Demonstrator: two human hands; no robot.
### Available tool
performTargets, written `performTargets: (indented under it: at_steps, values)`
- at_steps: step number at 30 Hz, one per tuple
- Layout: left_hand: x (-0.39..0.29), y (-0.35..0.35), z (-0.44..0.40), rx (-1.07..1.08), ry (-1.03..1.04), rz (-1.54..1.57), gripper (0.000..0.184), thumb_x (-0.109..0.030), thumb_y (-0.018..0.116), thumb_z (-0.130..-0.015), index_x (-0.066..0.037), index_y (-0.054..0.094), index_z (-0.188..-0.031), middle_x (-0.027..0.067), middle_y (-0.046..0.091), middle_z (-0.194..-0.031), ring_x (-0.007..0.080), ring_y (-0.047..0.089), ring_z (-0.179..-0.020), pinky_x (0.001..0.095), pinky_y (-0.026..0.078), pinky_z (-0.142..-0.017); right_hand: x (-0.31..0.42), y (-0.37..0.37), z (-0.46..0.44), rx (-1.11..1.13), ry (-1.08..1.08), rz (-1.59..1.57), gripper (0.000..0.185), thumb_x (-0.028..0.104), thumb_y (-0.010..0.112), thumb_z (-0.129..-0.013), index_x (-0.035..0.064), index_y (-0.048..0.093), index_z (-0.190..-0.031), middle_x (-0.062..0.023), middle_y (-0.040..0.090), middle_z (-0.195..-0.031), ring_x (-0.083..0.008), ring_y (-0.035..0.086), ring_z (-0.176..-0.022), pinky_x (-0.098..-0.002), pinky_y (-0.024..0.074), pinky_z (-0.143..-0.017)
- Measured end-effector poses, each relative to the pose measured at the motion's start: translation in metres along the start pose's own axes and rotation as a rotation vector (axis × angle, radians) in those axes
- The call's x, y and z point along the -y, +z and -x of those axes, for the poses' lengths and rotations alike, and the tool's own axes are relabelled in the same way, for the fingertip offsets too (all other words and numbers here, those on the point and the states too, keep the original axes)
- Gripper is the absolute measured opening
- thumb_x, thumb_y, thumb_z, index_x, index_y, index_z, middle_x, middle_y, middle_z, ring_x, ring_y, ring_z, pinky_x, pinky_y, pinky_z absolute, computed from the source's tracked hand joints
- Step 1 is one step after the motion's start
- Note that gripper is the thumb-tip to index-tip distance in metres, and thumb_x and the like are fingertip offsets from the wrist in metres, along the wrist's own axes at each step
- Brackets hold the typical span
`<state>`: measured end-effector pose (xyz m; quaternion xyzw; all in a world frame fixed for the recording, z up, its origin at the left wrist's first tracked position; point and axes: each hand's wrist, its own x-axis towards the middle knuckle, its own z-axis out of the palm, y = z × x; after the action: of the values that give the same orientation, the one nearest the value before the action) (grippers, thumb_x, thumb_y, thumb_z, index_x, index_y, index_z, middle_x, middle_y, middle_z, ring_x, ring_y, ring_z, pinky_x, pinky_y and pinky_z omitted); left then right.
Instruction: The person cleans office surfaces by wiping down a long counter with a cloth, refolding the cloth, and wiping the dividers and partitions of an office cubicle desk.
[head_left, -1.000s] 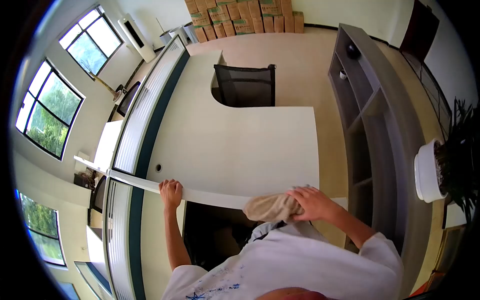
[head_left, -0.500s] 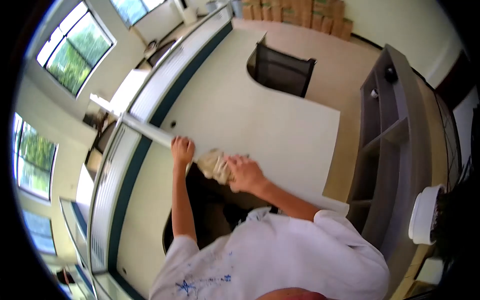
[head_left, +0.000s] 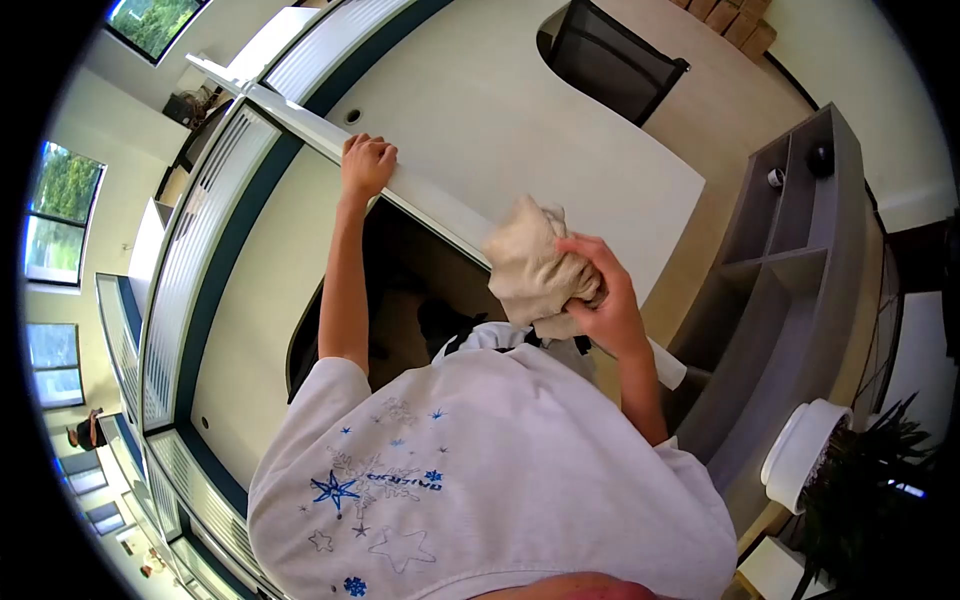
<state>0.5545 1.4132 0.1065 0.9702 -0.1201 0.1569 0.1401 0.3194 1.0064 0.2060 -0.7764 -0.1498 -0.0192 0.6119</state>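
My left hand rests on the white top rail of the low partition, its fingers curled over the edge. In my right hand is a bunched beige cloth, gripped at its right side and raised in front of my shirt. The cloth overlaps the rail's right part in the view. Beyond the rail lies the pale desk top, with a round cable hole near its left side.
A black mesh chair stands at the desk's far side. Grey shelves are on the right, with a potted plant below them. Ribbed partitions run along the left. A distant person is at far left.
The view has turned and shifted. My right hand first moved left along the rail with the cloth, then came back right and lifted it. My left hand has stayed on the rail.
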Motion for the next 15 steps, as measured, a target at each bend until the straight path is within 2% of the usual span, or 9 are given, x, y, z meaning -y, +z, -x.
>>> performTargets:
  at_steps: [3,4,7,8,11,15]
  values:
    - [0.0,-0.002,0.003,0.014,0.013,0.01,0.037,-0.028,0.05,-0.092,-0.006,0.075,-0.075,0.0085,0.072,-0.084,0.0293,0.064,-0.1,0.0438,0.04,-0.111,0.022,-0.007,-0.01,0.02,-0.101,-0.182,0.072,-0.013,0.063,-0.068,0.0059,0.063,-0.137,-0.0122,0.063,-0.137,-0.0273,0.06,-0.131,-0.0338,0.043,-0.113]
    - [-0.001,-0.004,0.002,0.013,0.016,0.014,0.037,-0.028,0.05,-0.092,-0.006,0.074,-0.074,0.0087,0.072,-0.084,0.0295,0.064,-0.099,0.0438,0.04,-0.111,0.029,-0.008,-0.014,0.062,-0.112,-0.363,0.079,-0.011,0.064,-0.063,0.003,0.061,-0.14,-0.0112,0.061,-0.141,-0.025,0.056,-0.136,-0.034,0.0396,-0.117]
    - [0.0,-0.004,0.005,0.021,0.043,-0.005,0.037,-0.028,0.049,-0.092,-0.006,0.073,-0.076,0.0087,0.072,-0.086,0.0295,0.063,-0.1,0.0436,0.039,-0.111,0.04,-0.007,-0.022,0.06,-0.018,-0.872,0.08,-0.007,0.064,-0.064,0.0022,0.059,-0.144,-0.0104,0.057,-0.146,-0.0238,0.055,-0.136,-0.0349,0.0413,-0.118]
    - [-0.001,-0.005,0.005,0.021,0.05,-0.007,0.037,-0.028,0.049,-0.092,-0.005,0.073,-0.076,0.0086,0.072,-0.086,0.0295,0.063,-0.1,0.0436,0.039,-0.111,0.049,-0.004,-0.028,0.033,0.059,-0.966,0.076,-0.005,0.063,-0.07,0.0032,0.058,-0.146,-0.0088,0.059,-0.145,-0.0221,0.055,-0.135,-0.0341,0.0427,-0.117]
    - [-0.002,-0.009,0.004,0.035,0.047,-0.018,0.035,-0.027,0.049,-0.093,-0.006,0.073,-0.078,0.0083,0.072,-0.088,0.0294,0.063,-0.1,0.0439,0.039,-0.111,0.024,-0.007,-0.041,0.026,0.283,-0.781,0.07,-0.006,0.061,-0.078,0.0054,0.059,-0.146,-0.0082,0.061,-0.143,-0.0205,0.058,-0.131,-0.0319,0.0438,-0.115]
    - [-0.002,-0.007,0.004,0.016,0.039,-0.004,0.034,-0.026,0.05,-0.093,-0.006,0.073,-0.078,0.0078,0.072,-0.087,0.0292,0.063,-0.1,0.0443,0.039,-0.111,-0.08,-0.008,-0.029,0.06,0.418,-0.18,0.058,-0.006,0.063,-0.085,0.0069,0.065,-0.141,-0.009,0.065,-0.134,-0.0196,0.061,-0.125,-0.0321,0.0465,-0.11]
